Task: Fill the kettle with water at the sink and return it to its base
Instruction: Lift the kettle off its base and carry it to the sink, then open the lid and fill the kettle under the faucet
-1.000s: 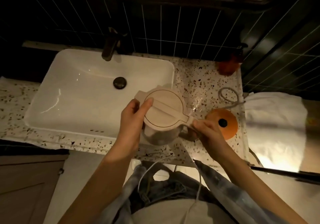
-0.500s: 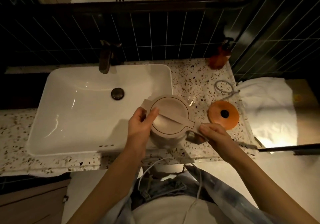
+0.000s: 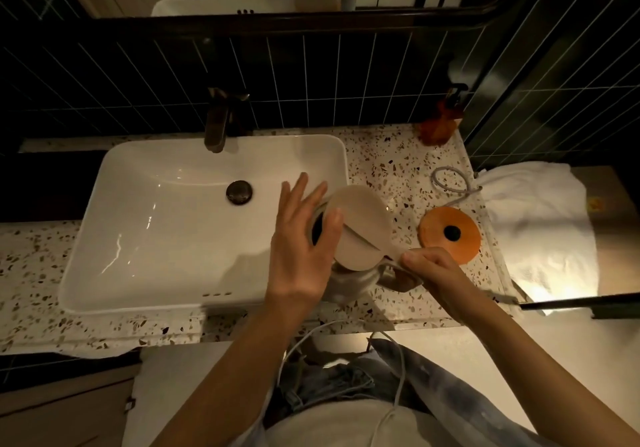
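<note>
The left hand (image 3: 300,239) covers the left side of the kettle (image 3: 349,273), so only a dark sliver of its mouth shows under the raised lid (image 3: 360,227), and whether water is inside cannot be told. The right hand (image 3: 434,273) hides most of the handle (image 3: 389,268). The kettle's lower body is in shadow, and where it meets the counter (image 3: 381,156) is unclear. The faucet (image 3: 218,124) at the far edge of the sink (image 3: 145,232) is dark, its lever hard to make out. The reddish bottle (image 3: 438,124) at the far right is blurred. Both forearms are cut off by the near edge.
</note>
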